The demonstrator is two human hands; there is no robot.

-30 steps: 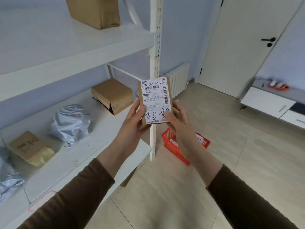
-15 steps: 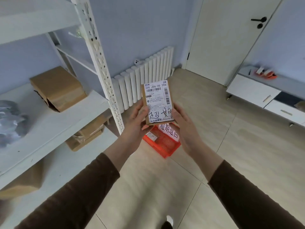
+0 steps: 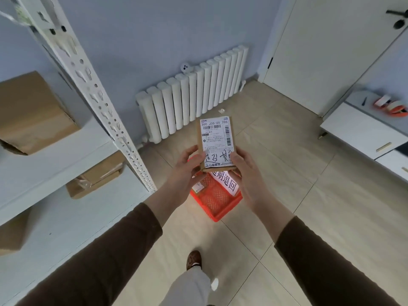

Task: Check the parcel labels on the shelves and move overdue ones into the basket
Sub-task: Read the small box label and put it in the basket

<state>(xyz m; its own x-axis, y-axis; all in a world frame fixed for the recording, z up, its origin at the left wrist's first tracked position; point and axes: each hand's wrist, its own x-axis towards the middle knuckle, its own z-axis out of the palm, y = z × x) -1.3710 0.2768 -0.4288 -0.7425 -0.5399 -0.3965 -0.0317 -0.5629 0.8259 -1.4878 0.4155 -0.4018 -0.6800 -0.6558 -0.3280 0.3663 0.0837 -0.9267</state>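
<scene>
I hold a small brown parcel upright in front of me, its white shipping label facing me with printed barcodes and large handwritten black characters across the lower part. My left hand closes on the parcel's lower left edge, thumb on the front and fingers behind, and my right hand closes on its lower right corner in the same way, so the parcel stands between the two hands and rises above them. Directly below the parcel, on the tiled floor, sits the red mesh basket, partly hidden by my hands; a white sign with black characters hangs on its far rim, and something small lies inside it, too covered to tell what. To my left is the white shelf unit with its perforated upright, a brown box on the upper board and another cardboard box on the board below. A white radiator stands against the blue wall beyond the basket.
</scene>
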